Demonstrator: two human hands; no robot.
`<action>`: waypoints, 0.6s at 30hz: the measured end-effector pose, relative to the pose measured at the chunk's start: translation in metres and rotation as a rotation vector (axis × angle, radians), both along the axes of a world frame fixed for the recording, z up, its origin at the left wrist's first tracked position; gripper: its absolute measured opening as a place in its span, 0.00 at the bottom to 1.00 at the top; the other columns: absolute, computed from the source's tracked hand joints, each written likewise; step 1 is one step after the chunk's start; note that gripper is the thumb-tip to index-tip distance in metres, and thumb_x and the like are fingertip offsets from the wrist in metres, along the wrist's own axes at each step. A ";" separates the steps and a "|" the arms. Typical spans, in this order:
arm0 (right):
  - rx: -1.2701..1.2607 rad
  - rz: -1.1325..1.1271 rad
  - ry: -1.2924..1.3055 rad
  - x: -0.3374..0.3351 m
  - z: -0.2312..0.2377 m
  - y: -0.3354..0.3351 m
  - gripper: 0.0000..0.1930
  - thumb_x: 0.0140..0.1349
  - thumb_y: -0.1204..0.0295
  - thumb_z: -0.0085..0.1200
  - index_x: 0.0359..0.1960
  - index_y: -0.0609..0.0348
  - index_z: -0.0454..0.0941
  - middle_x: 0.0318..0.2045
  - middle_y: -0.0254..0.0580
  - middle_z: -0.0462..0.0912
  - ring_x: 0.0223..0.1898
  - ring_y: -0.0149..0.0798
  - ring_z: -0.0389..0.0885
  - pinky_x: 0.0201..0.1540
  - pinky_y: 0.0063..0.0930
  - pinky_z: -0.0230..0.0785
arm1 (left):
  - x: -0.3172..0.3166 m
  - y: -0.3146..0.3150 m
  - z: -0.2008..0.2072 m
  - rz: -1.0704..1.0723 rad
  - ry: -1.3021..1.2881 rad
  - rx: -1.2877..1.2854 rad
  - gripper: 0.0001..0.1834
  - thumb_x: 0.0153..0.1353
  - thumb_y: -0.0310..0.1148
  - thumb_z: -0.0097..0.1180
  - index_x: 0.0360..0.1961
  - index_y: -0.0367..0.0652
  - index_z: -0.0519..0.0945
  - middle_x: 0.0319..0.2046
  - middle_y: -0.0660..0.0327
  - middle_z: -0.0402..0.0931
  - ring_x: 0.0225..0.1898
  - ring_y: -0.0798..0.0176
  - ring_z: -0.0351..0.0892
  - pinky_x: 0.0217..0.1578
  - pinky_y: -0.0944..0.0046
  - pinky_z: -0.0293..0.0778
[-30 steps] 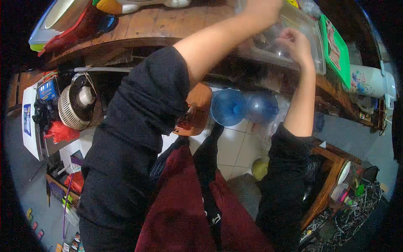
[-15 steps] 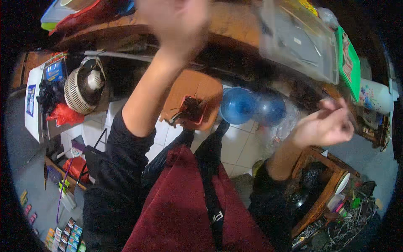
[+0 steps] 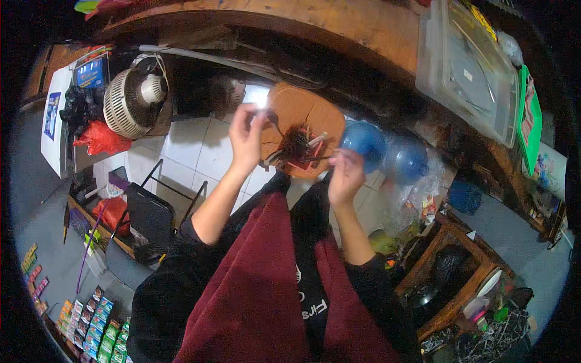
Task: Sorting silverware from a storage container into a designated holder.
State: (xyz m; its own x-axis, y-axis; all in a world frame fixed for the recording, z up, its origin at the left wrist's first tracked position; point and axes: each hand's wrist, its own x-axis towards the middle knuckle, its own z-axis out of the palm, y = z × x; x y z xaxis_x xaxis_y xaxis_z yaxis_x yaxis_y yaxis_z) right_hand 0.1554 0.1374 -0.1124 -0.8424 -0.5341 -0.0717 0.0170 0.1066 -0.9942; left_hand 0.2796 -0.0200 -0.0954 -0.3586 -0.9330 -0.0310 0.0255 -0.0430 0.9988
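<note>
Below the wooden counter stands an orange-brown stool or chair seat [image 3: 307, 107]. A dark, stringy heap [image 3: 295, 144] lies on it in what looks like a shallow red holder, with pale strips beside it. My left hand [image 3: 247, 140] is at the left edge of the seat, fingers pinched on a dark spoon-like utensil [image 3: 274, 120] slanting toward the heap. From the right, my right hand [image 3: 347, 177] is closed round a thin dark stick-like utensil [image 3: 319, 158] whose end points left at the heap. Its exact kind is too blurred to tell.
Two blue round water jugs [image 3: 365, 145] stand just right of the seat. A clear plastic bin [image 3: 469, 78] and a green tray [image 3: 530, 124] sit on the wooden counter [image 3: 339, 27]. To the left are a fan [image 3: 128, 104] and a black folding chair [image 3: 148, 212].
Both hands have come down to the seat: the left from above the counter, the right from the far right. Utensils now show in both. The view has shifted slightly.
</note>
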 end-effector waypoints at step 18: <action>0.604 0.651 0.784 0.010 -0.045 0.005 0.14 0.49 0.75 0.53 0.39 0.49 0.77 0.30 0.38 0.71 0.36 0.42 0.73 0.38 0.35 0.66 | -0.006 0.034 -0.040 -0.775 -0.578 -0.275 0.09 0.48 0.21 0.53 0.33 0.37 0.74 0.32 0.51 0.73 0.38 0.46 0.73 0.39 0.56 0.70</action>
State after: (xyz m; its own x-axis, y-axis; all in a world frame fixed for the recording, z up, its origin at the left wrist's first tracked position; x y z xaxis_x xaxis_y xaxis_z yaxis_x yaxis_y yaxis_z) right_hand 0.1655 0.1426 -0.1570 -0.3509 -0.9353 -0.0451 -0.8056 0.3261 -0.4946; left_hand 0.2740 0.0140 -0.1357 -0.8681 -0.4493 -0.2109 -0.4036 0.3917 0.8269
